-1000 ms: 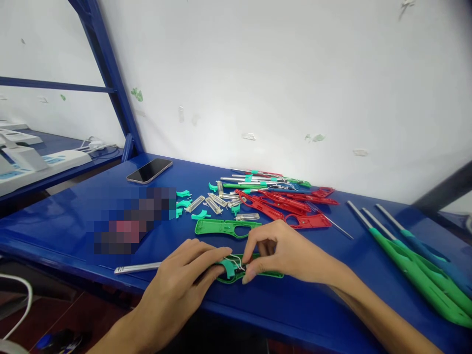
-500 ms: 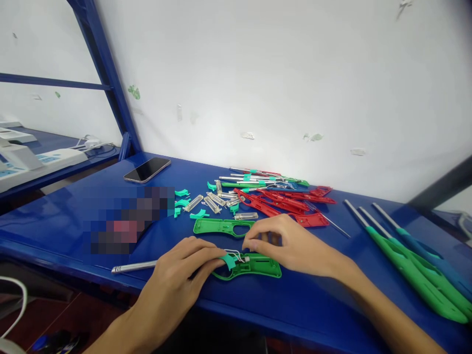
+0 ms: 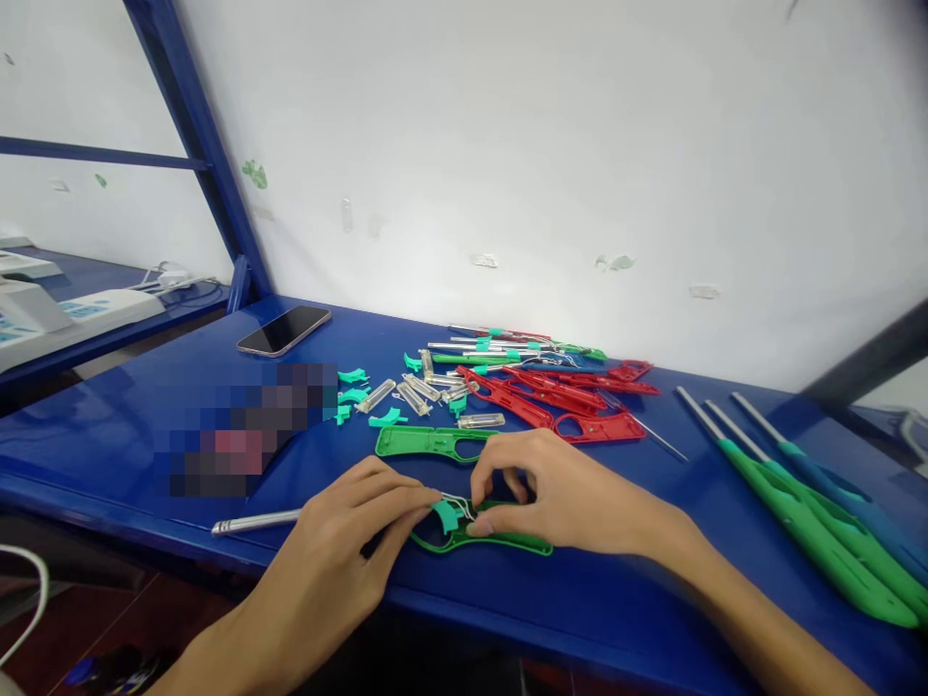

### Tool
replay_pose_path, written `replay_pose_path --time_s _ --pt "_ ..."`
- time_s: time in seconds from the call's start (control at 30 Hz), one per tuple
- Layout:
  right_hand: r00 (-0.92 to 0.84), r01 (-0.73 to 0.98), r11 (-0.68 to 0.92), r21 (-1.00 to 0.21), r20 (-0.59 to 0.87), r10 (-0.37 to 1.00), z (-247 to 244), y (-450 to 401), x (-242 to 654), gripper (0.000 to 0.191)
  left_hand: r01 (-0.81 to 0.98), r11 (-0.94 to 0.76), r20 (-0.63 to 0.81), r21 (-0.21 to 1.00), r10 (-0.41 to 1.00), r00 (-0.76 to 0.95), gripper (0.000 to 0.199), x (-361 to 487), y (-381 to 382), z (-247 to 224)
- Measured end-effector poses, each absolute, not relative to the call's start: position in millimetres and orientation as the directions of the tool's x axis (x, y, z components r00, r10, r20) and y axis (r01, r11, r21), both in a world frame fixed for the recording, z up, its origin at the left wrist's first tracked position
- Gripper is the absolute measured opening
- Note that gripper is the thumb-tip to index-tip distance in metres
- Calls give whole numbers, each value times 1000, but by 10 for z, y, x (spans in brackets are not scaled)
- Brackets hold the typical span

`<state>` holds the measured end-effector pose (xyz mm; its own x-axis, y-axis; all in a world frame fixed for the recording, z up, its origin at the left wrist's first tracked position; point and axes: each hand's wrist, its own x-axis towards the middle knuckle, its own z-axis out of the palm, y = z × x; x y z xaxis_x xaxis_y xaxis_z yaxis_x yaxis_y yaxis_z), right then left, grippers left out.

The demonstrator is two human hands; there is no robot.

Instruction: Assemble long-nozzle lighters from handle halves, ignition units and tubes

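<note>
A green lighter casing half lies on the blue table with its inside facing up. My left hand is closed over its front part, fingertips against a teal trigger. The metal lighter tube sticks out to the left from under that hand. My right hand pinches thumb and forefinger at the white igniter wires, just right of the trigger. What exactly lies between those fingertips is partly hidden. Just behind my hands rests another green casing half.
Clear fuel tanks, teal triggers, red casing halves and metal tubes with wires are scattered behind. Long-tubed green lighters and a blue one lie at right. A phone and a blurred item are at left.
My right hand has moved down and slightly left, its fingertips coming onto the wires inside the casing. My left hand stays at the trigger. The whole view has shifted slightly.
</note>
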<state>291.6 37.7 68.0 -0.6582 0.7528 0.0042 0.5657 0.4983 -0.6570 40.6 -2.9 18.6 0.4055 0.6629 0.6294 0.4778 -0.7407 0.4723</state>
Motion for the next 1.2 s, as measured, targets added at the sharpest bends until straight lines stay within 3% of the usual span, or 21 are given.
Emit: replay_pose_path --time_s 0.47,1.0,1.2 --pt "-657 530 451 -718 -12 753 672 389 2906 24 487 -753 621 442 649 440 31 351 2 172" --pt "-656 562 508 -652 22 754 663 365 2896 29 518 -744 615 422 655 439 27 374 8 145" --pt "-662 569 546 -615 51 748 668 373 2876 22 514 -749 619 418 649 443 27 363 -24 149"
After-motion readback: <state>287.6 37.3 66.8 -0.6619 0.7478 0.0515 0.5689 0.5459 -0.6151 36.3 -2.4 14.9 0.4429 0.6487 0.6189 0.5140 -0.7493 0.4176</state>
